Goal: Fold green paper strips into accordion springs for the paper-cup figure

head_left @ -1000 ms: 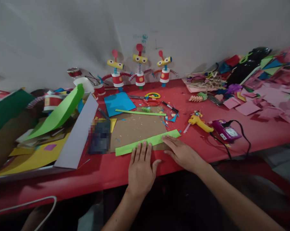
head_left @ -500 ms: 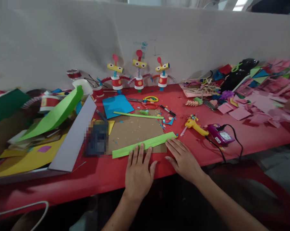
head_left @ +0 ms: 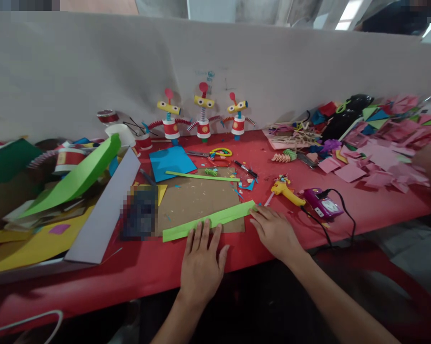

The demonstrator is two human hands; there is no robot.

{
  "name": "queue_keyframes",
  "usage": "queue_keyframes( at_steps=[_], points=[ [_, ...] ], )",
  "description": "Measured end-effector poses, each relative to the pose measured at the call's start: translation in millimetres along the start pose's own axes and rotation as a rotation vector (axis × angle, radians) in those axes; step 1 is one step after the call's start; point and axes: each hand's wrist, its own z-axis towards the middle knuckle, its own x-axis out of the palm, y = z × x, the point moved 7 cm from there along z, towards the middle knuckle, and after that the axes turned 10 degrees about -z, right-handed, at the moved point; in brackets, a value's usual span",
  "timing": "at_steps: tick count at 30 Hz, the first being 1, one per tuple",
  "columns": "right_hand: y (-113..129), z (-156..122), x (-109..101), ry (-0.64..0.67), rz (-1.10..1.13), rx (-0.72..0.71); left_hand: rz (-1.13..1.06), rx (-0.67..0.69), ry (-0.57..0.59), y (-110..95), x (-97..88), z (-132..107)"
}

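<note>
A light green paper strip (head_left: 233, 213) with a lengthwise crease lies slantwise along the front of a brown cardboard sheet (head_left: 183, 200). My left hand (head_left: 203, 263) lies flat and open, its fingertips on the strip's lower edge near the middle. At the strip's right end is my right hand (head_left: 276, 234), palm down with fingers stretched out, the fingertips at or just beside the corner. Farther back, a thinner green strip (head_left: 215, 178) and a small green paper coil (head_left: 211, 172) rest on the cardboard. A blue paper sheet (head_left: 172, 162) overlaps its far left corner.
Scissors (head_left: 201, 154), a pen (head_left: 246, 169) and a yellow glue gun (head_left: 289, 192) lie about. A purple power socket (head_left: 322, 204) trails cords. Three paper-cup figures (head_left: 203, 129) stand behind. A box of paper (head_left: 104, 210) is left; pink paper (head_left: 383, 155) and another person's hand (head_left: 430, 167) are right.
My right hand has slid off the strip's top to its right end, its fingers drawn in slightly. My left hand stays on the strip. The whole view has shifted a little.
</note>
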Motion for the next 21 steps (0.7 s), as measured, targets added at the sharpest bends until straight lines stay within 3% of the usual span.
queue_keyframes(
  at_steps=[5,9,12,15,17,19,21],
  points=[
    [-9.2,19.4,-0.2,-0.016,0.060,0.078,-0.043,0.019,-0.017,2.5,-2.3,0.7],
    [-14.9,24.7,4.1,0.014,0.202,0.124,-0.278,-0.008,-0.159,8.6,-16.2,-8.3],
    [-15.4,24.7,0.8,-0.001,0.412,0.142,-0.724,-0.150,-0.215,14.9,-22.6,-11.8],
    [-11.6,24.2,-6.3,-0.012,0.669,0.176,-1.353,-0.534,-0.022,15.5,0.4,-2.4],
    [-4.3,23.1,-12.6,-0.025,0.800,0.170,-1.731,-0.719,0.089,6.4,14.1,10.7],
    [5.9,19.9,-18.4,-0.043,0.862,0.146,-1.958,-0.759,0.128,0.5,19.3,28.1],
    [14.9,14.2,-19.6,-0.067,0.885,0.164,-2.011,-0.828,0.062,6.1,23.3,39.1]
  ],
)
